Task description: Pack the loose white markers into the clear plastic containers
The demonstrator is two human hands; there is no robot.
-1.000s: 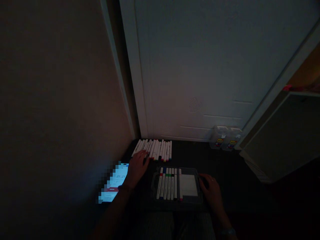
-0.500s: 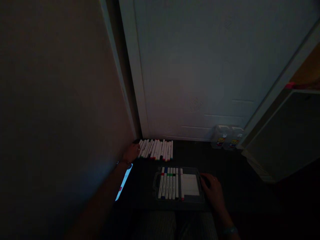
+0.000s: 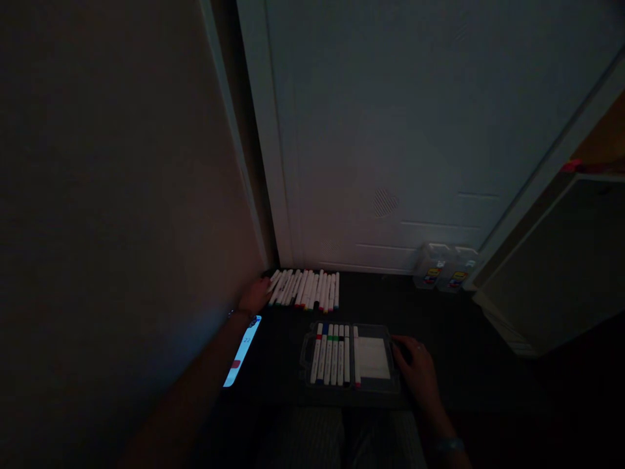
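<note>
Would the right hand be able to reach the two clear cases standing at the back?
Probably yes: the right hand is beside the open case, and nothing visible blocks its way forward to the clear cases.

Left hand [image 3: 254,296] at the white markers [image 3: 306,290].

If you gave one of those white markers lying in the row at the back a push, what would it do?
The markers look like slim, straight barrels, so one would probably roll sideways rather than slide. Packed side by side, it would likely nudge its neighbours. They look stiff, perhaps plastic, so I'd expect no bending.
</note>
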